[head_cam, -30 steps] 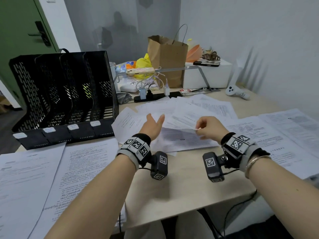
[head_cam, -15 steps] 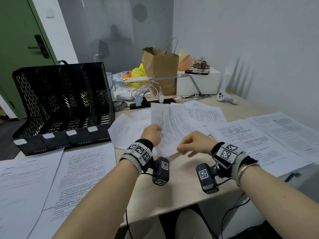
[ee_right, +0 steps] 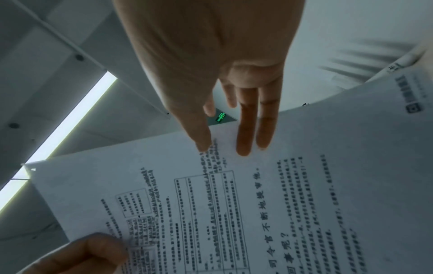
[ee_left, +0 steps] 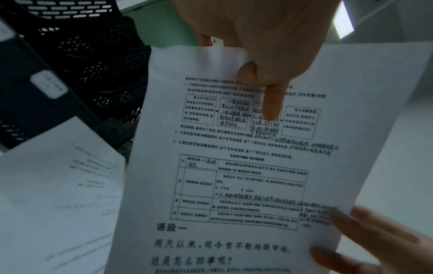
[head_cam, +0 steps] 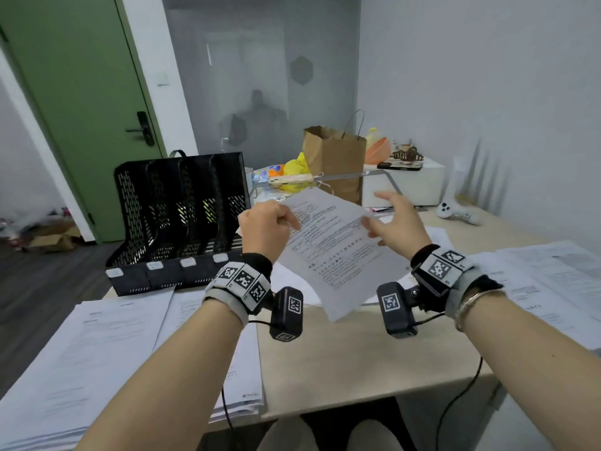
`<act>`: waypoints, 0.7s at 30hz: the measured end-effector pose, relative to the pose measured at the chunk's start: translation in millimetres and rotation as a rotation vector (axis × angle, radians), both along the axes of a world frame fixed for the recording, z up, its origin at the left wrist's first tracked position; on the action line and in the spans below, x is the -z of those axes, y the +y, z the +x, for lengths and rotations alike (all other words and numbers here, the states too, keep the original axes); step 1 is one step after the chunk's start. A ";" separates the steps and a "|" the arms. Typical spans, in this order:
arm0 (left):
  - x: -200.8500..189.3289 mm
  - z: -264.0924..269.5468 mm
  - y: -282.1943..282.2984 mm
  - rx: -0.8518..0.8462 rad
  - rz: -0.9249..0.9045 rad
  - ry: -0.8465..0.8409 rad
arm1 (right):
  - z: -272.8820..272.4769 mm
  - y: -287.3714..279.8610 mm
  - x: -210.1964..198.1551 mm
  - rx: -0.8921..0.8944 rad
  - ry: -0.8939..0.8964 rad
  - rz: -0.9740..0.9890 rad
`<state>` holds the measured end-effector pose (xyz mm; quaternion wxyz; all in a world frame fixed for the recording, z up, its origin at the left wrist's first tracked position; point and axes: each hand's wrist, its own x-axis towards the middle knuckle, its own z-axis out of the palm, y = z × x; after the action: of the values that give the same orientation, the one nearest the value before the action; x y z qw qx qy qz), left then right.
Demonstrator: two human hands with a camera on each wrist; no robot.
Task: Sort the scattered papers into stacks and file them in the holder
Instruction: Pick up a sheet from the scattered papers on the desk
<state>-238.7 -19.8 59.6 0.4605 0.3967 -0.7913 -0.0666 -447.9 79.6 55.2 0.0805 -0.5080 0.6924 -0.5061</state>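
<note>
A printed sheet is held up in the air above the table, just right of the black file holder. The left hand pinches its upper left edge — the right hand, fingers straight and spread, touches its right edge. More papers lie scattered on the table.

The head camera looks forward and down over the desk; both wrist cameras sit close, sharing the printed sheet.

White printed sheet, black perforated holder, seemingly beige desk
</note>
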 end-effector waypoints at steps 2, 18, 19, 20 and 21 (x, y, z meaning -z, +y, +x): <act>-5.7 5.3 2.0 0.024 -0.057 0.027 | 6.1 3.2 -3.3 -0.049 -0.023 0.023; -1.5 6.0 -7.5 -0.251 0.184 -0.123 | -22.3 46.9 4.4 0.119 -0.347 -0.147; -0.1 2.3 -4.6 -0.244 0.193 -0.103 | -24.5 51.2 5.8 0.118 -0.384 -0.153; 1.3 -2.1 -0.9 -0.217 0.216 -0.070 | -26.6 54.2 8.0 0.118 -0.410 -0.153; 3.0 -7.6 3.7 -0.167 0.256 -0.032 | -28.3 56.0 10.6 0.126 -0.432 -0.148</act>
<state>-246.2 -16.1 56.6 0.3973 0.5175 -0.7479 -0.1223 -476.2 135.6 44.6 0.1575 -0.3483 0.6505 -0.6563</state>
